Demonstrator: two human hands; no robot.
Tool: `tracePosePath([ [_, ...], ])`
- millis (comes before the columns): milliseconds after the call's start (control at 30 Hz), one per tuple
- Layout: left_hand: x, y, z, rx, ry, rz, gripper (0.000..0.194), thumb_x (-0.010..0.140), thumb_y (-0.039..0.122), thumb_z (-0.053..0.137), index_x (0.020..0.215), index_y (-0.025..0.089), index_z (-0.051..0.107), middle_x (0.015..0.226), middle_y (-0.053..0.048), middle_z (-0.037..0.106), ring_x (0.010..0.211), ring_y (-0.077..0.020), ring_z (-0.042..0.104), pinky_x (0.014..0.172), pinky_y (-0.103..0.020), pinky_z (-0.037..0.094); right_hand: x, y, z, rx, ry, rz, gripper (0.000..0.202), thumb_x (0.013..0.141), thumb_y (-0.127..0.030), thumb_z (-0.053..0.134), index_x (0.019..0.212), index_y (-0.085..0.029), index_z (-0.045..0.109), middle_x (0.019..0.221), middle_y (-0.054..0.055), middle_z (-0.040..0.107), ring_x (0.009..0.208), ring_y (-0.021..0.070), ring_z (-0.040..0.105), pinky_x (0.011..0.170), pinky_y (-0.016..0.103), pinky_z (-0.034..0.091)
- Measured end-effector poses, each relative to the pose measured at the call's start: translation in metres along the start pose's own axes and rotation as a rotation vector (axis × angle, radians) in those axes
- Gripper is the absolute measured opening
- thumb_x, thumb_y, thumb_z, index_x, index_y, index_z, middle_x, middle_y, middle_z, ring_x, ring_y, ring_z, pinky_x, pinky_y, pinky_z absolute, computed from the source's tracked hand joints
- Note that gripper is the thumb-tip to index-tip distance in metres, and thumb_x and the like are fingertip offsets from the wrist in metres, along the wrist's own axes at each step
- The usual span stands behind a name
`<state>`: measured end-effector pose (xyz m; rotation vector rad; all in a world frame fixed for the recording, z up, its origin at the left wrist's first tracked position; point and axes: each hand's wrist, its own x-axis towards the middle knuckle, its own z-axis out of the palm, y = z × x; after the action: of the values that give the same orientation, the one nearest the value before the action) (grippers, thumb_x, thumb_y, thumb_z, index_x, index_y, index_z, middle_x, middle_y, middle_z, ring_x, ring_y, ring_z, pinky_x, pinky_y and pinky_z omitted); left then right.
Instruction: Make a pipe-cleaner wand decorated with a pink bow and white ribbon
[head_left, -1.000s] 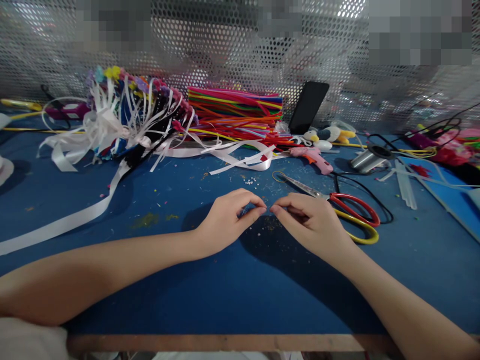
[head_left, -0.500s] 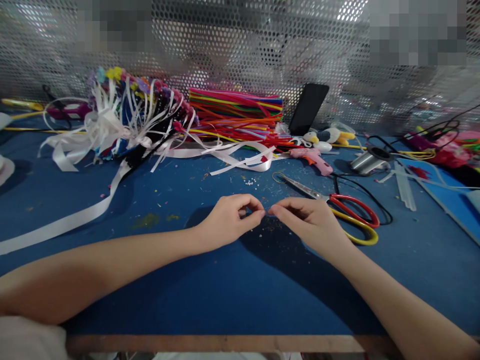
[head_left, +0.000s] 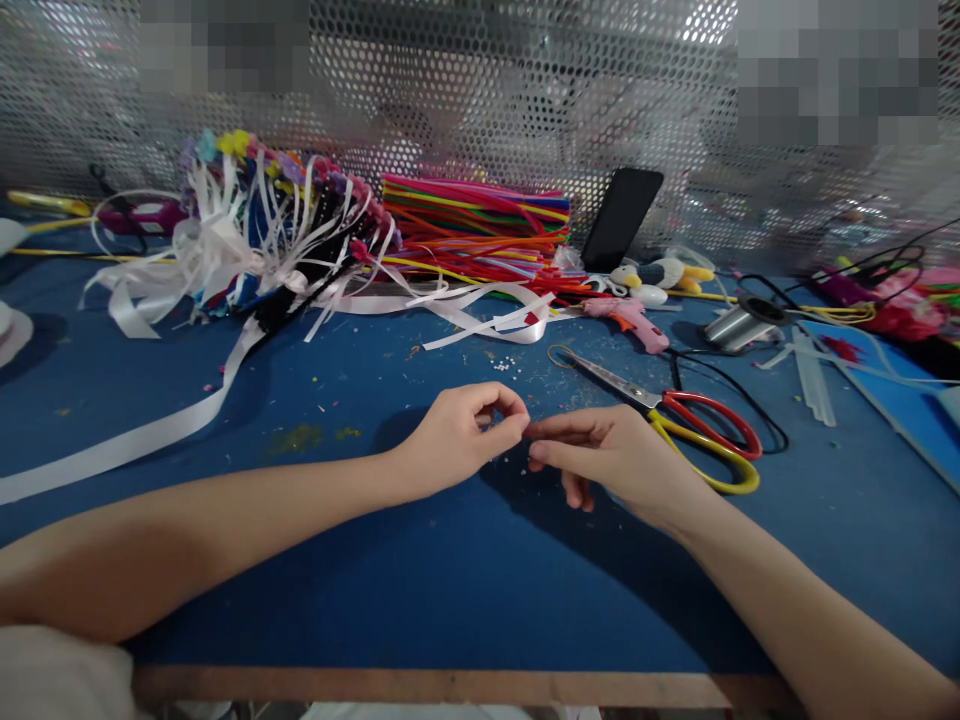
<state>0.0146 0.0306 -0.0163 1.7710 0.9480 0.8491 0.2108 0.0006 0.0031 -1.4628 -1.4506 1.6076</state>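
Observation:
My left hand (head_left: 469, 430) is over the middle of the blue table (head_left: 420, 600), its thumb and index fingertip pinched together; whatever lies between them is too small to make out. Close against those fingertips is my right hand (head_left: 622, 455), thumb and index finger slightly apart and the other fingers hanging below, with nothing visible in it. Small white beads (head_left: 504, 364) lie scattered just beyond the hands. Scissors with one red and one yellow handle (head_left: 712, 445) rest beside my right hand, and a thin wire ring (head_left: 560, 356) lies at their tip.
Behind are a bundle of colored pipe cleaners (head_left: 476, 230), a phone (head_left: 622, 220), a pink glue gun (head_left: 630, 318) and a wire spool (head_left: 744, 322). White ribbons (head_left: 180, 430) and flowered strands stand at the left. A perforated metal panel (head_left: 465, 90) closes the back.
My right hand's thumb has dropped away from its index finger, and its lower fingers have uncurled downward. My left hand keeps its pinch almost in place.

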Motion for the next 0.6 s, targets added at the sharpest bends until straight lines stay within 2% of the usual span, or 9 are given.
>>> tracePosePath([
  [200,-0.0003,-0.0003,0.0002,-0.03,-0.028,0.006,0.015,0.088,0.029,0.06,0.083,0.016,0.065,0.08,-0.001,0.067,0.067,-0.01,0.054,0.061,-0.022,0.042,0.0012,0.0046,0.0026,-0.124,0.032,-0.078,0.027,0.076,-0.044,0.077,0.081,-0.017,0.076,0.069,0.003,0.07,0.038,0.0052,0.048,0.039,0.021,0.037],
  [333,0.0001,-0.001,-0.0001,-0.074,-0.038,-0.02,0.022,0.091,0.035,0.058,0.096,0.016,0.068,0.085,-0.002,0.068,0.065,-0.0097,0.052,0.059,-0.022,0.041,0.0027,0.0052,0.0011,0.064,0.01,-0.061,0.033,0.076,-0.05,0.077,0.077,-0.017,0.071,0.07,0.002,0.068,0.043,0.0066,0.051,0.039,0.021,0.038],
  [433,0.0004,-0.0012,-0.0015,-0.075,-0.092,-0.013,0.029,0.092,0.04,0.058,0.108,0.018,0.068,0.087,-0.001,0.066,0.056,-0.0073,0.043,0.052,-0.022,0.034,0.0026,0.0032,-0.0005,0.199,-0.047,-0.024,0.035,0.072,-0.049,0.08,0.074,-0.016,0.067,0.069,0.001,0.065,0.044,0.0066,0.051,0.037,0.02,0.037],
  [500,0.0004,-0.0011,-0.0028,-0.067,-0.111,0.019,0.029,0.091,0.042,0.059,0.106,0.019,0.069,0.084,0.0,0.063,0.054,-0.0066,0.037,0.05,-0.022,0.03,0.0018,0.0015,-0.0013,0.251,-0.094,0.005,0.035,0.07,-0.046,0.083,0.072,-0.015,0.066,0.067,0.0,0.063,0.045,0.0066,0.051,0.036,0.019,0.036],
  [600,0.0005,-0.0009,-0.0044,-0.068,-0.106,0.048,0.024,0.089,0.041,0.062,0.093,0.018,0.068,0.074,0.002,0.056,0.058,-0.0079,0.037,0.052,-0.022,0.031,0.0004,-0.0004,-0.0021,0.311,-0.14,0.041,0.034,0.069,-0.043,0.084,0.072,-0.015,0.066,0.068,0.001,0.062,0.053,0.0088,0.054,0.037,0.018,0.037],
])
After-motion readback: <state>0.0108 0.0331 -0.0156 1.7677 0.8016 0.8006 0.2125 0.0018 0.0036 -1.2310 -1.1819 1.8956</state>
